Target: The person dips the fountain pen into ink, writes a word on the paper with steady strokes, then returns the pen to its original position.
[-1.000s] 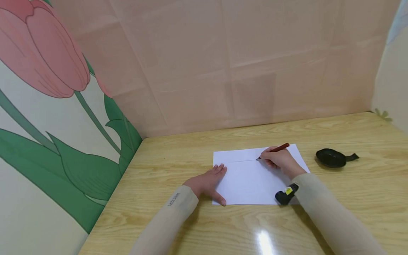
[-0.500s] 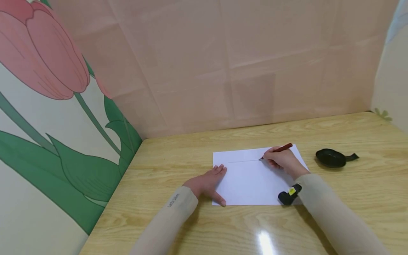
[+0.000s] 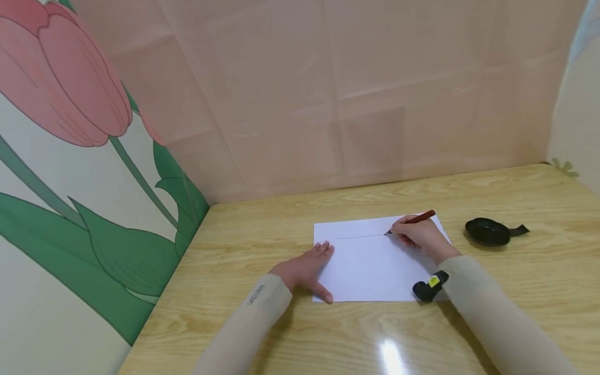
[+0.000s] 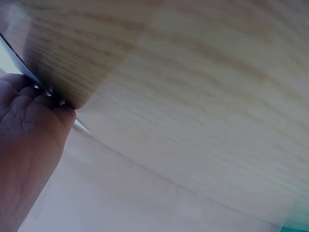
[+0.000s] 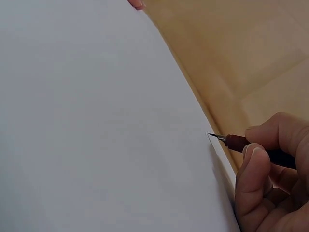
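Observation:
A white sheet of paper (image 3: pixel 370 271) lies on the wooden table, with a thin dark line (image 3: pixel 358 238) drawn across its upper part. My left hand (image 3: pixel 307 268) rests flat over the sheet's left edge, fingers and thumb spread. In the left wrist view the palm side of that hand (image 4: pixel 29 125) shows beside the paper edge. My right hand (image 3: pixel 419 234) pinches a dark red pen (image 3: pixel 424 216) between thumb and fingers, tilted, its tip at the right end of the line. The right wrist view shows the pen's fine metal tip (image 5: pixel 217 137) close over the paper.
A small black pan-shaped object with a short handle (image 3: pixel 487 232) sits right of the paper. The black wrist camera (image 3: pixel 426 289) on my right sleeve overlaps the sheet's lower right. A pinkish sheet (image 3: pixel 328 104) hangs behind the table (image 3: pixel 234 229); a tulip mural covers the left wall.
My right hand has slid slightly to the right with the pen, and the line on the paper has grown longer behind its tip. My left hand has stayed in place.

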Motion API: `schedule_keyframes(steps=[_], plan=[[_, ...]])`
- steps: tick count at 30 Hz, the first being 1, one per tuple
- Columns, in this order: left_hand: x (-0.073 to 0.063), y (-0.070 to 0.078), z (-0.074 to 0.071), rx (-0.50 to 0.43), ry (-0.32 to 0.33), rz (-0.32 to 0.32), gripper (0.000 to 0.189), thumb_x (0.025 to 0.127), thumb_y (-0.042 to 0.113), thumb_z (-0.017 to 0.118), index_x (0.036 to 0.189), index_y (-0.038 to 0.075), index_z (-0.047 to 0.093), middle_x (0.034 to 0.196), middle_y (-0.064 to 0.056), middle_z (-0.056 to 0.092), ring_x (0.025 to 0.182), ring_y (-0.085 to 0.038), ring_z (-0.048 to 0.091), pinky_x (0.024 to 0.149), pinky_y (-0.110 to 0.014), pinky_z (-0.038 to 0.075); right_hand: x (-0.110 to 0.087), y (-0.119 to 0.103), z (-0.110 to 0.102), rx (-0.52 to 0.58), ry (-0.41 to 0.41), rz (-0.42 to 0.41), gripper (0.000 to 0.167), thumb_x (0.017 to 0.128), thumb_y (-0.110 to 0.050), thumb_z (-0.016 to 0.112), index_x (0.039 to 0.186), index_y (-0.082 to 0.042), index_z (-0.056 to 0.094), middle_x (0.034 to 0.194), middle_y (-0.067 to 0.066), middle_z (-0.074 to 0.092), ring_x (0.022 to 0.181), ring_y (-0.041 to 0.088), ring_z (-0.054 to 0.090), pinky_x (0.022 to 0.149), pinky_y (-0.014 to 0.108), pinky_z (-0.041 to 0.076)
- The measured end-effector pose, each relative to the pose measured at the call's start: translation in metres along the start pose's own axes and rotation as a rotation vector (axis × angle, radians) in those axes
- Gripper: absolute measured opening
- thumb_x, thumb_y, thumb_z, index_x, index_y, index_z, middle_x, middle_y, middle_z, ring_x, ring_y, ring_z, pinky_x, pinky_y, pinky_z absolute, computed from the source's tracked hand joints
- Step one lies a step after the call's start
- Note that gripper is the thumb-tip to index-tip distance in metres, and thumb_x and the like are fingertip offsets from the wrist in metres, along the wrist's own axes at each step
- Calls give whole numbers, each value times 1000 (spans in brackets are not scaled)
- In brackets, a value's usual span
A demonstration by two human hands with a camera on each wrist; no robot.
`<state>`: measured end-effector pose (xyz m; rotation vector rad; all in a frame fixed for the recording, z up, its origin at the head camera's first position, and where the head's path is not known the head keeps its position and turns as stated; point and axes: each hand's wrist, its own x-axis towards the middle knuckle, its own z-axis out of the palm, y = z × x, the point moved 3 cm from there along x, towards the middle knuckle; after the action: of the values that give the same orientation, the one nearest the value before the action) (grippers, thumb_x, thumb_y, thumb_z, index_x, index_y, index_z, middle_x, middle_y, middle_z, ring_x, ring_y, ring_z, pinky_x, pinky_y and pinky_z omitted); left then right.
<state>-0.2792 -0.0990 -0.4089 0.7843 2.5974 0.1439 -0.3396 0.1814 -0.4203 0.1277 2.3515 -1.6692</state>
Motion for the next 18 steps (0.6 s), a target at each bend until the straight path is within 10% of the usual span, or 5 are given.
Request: schedule_keyframes(steps=[18], plan=[[1, -1, 2, 2, 6, 0, 121, 63, 57, 75, 150, 8, 5, 156, -7, -3, 143, -19, -3, 116, -31, 7, -5, 6, -12, -26, 12, 35, 29, 86, -26, 61, 104, -4, 56, 68, -2, 53, 63, 13, 49, 57, 26, 42]])
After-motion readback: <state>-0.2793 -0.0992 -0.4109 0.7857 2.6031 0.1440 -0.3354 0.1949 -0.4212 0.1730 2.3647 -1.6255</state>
